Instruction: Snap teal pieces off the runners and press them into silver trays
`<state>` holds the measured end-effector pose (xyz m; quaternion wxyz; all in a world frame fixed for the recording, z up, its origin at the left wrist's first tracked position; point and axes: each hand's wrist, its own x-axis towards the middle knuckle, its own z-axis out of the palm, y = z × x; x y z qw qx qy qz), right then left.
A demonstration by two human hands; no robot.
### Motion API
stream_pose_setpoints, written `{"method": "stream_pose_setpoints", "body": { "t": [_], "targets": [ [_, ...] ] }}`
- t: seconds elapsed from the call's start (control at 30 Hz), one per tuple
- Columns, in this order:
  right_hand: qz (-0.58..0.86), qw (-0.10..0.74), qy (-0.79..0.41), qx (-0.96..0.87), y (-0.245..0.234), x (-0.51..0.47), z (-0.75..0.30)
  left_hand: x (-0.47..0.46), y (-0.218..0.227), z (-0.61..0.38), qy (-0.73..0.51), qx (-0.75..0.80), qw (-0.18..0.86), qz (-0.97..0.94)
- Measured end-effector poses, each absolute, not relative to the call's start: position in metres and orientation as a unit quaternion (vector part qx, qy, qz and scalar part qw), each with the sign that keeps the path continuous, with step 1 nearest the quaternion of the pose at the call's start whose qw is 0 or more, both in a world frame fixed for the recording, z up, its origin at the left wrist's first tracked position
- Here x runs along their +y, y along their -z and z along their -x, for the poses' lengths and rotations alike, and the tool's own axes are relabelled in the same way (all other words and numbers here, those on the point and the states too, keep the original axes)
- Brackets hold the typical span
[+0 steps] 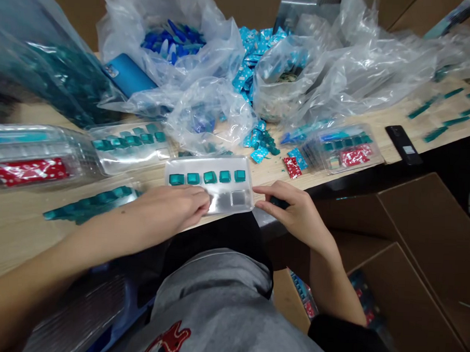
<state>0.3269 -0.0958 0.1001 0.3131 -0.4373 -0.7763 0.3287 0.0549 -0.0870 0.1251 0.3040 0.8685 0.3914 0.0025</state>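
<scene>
A clear plastic tray (218, 200) lies at the table's front edge, with a row of teal blocks (209, 177) in its upper pockets. My left hand (183, 202) rests over the tray's lower left part, its fingers curled down; what they hold, if anything, is hidden. Beside the tray's right edge is my right hand (296, 207), with thumb and index finger pointing at the tray, their tips a little apart. A dark teal piece (279, 202) shows within its curled fingers. The lower right square pocket of the tray holds no block.
Filled trays (349, 150) are stacked at the right, near a black phone (403, 145). More trays (29, 156) stand left, by a strip of teal blocks (89, 203). Plastic bags (214, 113) and blue packets (245, 67) line the back. Cardboard boxes (417, 287) sit below right.
</scene>
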Motion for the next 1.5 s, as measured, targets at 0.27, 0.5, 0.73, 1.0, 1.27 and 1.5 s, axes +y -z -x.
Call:
{"method": "stream_pose_setpoints", "body": {
  "t": [0.27, 0.5, 0.73, 1.0, 1.27, 1.5],
  "targets": [
    [0.405, 0.366, -0.343, -0.764, -0.109, -0.102, -0.312, -0.099, -0.139, -0.051, -0.171, 0.376, 0.205, -0.887],
    [0.468, 0.361, -0.297, -0.750, -0.102, -0.107, -0.307, -0.094, -0.150, -0.043, -0.220, 0.407, 0.257, -0.848],
    [0.426, 0.410, -0.204, -0.780, -0.104, -0.105, -0.305, -0.109, -0.148, -0.060, -0.261, 0.314, 0.077, -0.910],
    [0.343, 0.433, -0.131, -0.823, -0.120, -0.093, -0.277, -0.128, -0.140, -0.038, -0.195, 0.364, -0.209, -0.886],
    [0.388, 0.475, -0.201, -0.764, -0.124, -0.085, -0.276, -0.052, -0.091, 0.066, -0.122, 0.507, -0.169, -0.836],
    [0.424, 0.421, -0.667, -0.445, -0.118, -0.083, -0.257, -0.027, -0.067, 0.071, -0.110, 0.505, -0.122, -0.847]
  ]
}}
